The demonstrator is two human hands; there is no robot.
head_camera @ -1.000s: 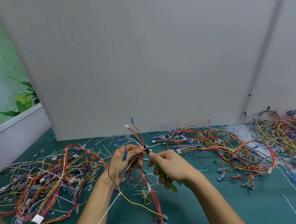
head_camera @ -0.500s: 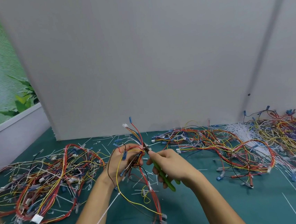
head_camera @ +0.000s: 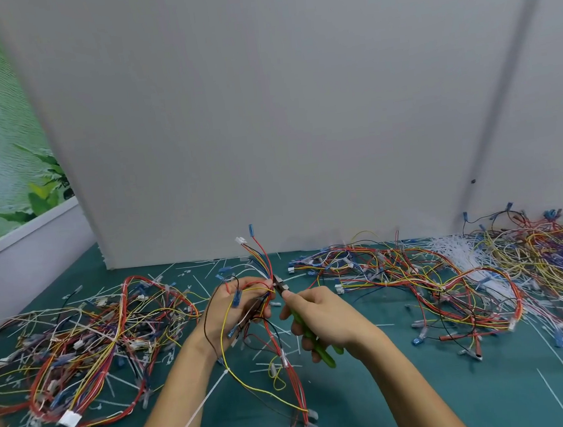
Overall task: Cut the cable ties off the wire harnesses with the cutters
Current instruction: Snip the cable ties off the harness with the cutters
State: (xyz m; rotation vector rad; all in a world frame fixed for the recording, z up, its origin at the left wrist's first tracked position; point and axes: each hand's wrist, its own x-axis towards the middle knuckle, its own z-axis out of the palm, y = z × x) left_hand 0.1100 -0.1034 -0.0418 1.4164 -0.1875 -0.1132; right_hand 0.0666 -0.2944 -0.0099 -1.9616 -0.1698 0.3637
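Your left hand (head_camera: 239, 303) is clenched around the multi-coloured wire harness (head_camera: 261, 261), fingers curled about the bundle. A few leads stand up above your knuckles, ending in a small white plastic connector (head_camera: 241, 241) and a blue terminal (head_camera: 251, 230). The rest of its red, yellow and black wires trails down towards you over the teal-green table mat (head_camera: 378, 410). Your right hand (head_camera: 321, 316) grasps the green-handled cutters (head_camera: 325, 357), fingers wrapped round the handles. The metal nose points up and left, right against the bundle just beside your left fingertips (head_camera: 265, 313). The tip is small and half hidden among the wires, so you cannot tell whether the jaws are closed on a tie. A long white cable tie (head_camera: 202, 405) hangs from the yellow wire below your left wrist, slanting down to the left. To your left lies a tangled heap of red and yellow harnesses (head_camera: 89, 338), and to your right a second sprawl of harnesses (head_camera: 399, 270) spreads along the grey back panel (head_camera: 263, 111). A sheaf of loose white ties (head_camera: 448, 245) lies just beyond it. Short white tie offcuts (head_camera: 274, 365) are scattered over the mat near your hands.
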